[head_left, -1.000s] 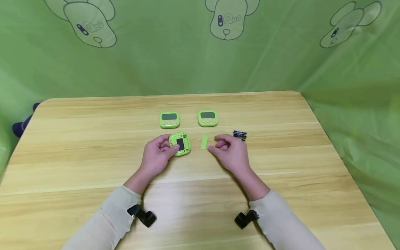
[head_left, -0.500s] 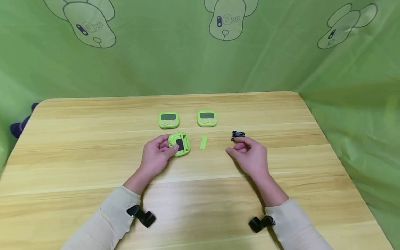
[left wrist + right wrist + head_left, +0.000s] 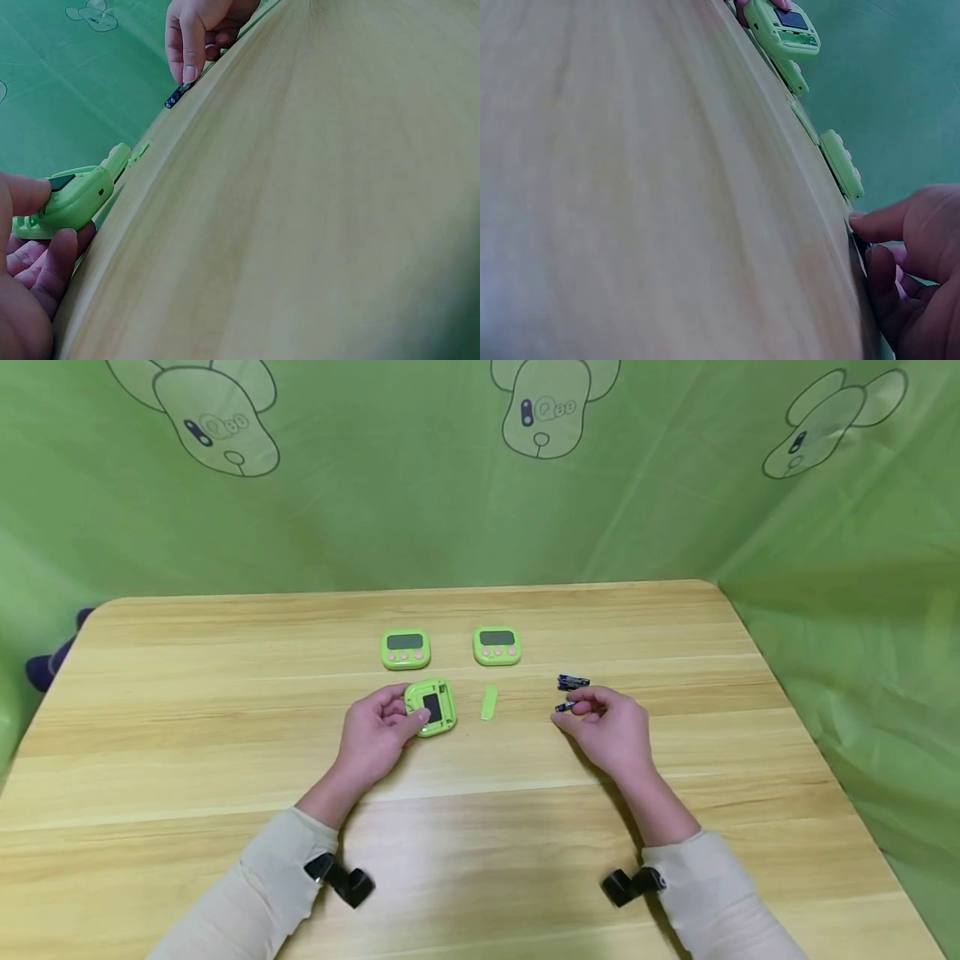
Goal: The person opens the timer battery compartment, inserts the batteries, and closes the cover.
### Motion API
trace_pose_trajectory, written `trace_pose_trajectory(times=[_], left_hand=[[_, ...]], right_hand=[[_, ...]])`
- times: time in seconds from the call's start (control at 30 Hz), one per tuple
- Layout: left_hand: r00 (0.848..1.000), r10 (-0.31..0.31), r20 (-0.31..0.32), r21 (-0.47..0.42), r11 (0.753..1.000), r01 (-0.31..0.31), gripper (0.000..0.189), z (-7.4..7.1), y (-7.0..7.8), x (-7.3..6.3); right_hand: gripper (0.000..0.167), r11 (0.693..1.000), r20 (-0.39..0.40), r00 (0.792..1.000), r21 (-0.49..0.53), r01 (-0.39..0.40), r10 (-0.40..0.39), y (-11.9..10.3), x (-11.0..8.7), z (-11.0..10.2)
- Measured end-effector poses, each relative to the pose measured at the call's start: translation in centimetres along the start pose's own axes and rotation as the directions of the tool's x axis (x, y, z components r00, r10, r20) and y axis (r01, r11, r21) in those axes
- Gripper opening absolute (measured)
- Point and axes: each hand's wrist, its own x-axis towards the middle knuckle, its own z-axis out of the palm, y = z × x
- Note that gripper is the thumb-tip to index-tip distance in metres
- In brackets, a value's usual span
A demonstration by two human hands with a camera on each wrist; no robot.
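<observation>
My left hand (image 3: 372, 733) grips a green digital timer (image 3: 447, 700) with its back turned up, thumb resting on the dark panel. The timer's battery compartment is uncovered. To its right, the slim green battery cover (image 3: 489, 702) lies on the table. My right hand (image 3: 617, 733) pinches a small dark battery (image 3: 563, 707) between thumb and fingertips, low over the wood. In the left wrist view the battery (image 3: 177, 96) points down from the fingertips; whether it touches the table I cannot tell. Just beyond sit the other batteries (image 3: 573, 682), side by side.
Two more green timers, one on the left (image 3: 406, 649) and one on the right (image 3: 497, 646), lie screen up behind the hands. The wooden table (image 3: 480, 860) ends at a green printed curtain (image 3: 390, 518). A purple object (image 3: 51, 664) shows past the left edge.
My right hand has moved right, from beside the battery cover to the batteries, and now pinches one, drawn toward me from the others. The left hand and its timer stay put.
</observation>
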Motion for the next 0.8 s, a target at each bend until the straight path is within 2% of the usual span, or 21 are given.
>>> trace_pose_trajectory(times=[0.23, 0.47, 0.6, 0.8], left_hand=[[1.000, -0.002, 0.000, 0.003, 1.000, 0.002, 0.041, 0.04, -0.13, 0.04], [1.000, -0.002, -0.002, -0.002, 1.000, 0.002, 0.040, -0.06, -0.02, 0.00], [1.000, -0.006, -0.006, -0.007, 1.000, 0.006, 0.039, -0.08, 0.04, -0.01], [1.000, -0.015, 0.002, -0.011, 1.000, 0.015, 0.041, 0.02, 0.04, -0.04]], right_hand=[[0.033, 1.000, 0.027, 1.000, 0.014, -0.009, 0.008, -0.11, -0.18, -0.24], [0.052, 0.992, -0.026, 0.998, -0.111, -0.060, 0.057, -0.29, -0.38, -0.31], [0.048, 0.987, -0.027, 0.998, -0.153, -0.052, 0.048, -0.37, -0.23, -0.23], [0.040, 0.990, -0.032, 0.999, -0.139, -0.024, 0.020, -0.32, -0.26, 0.04]])
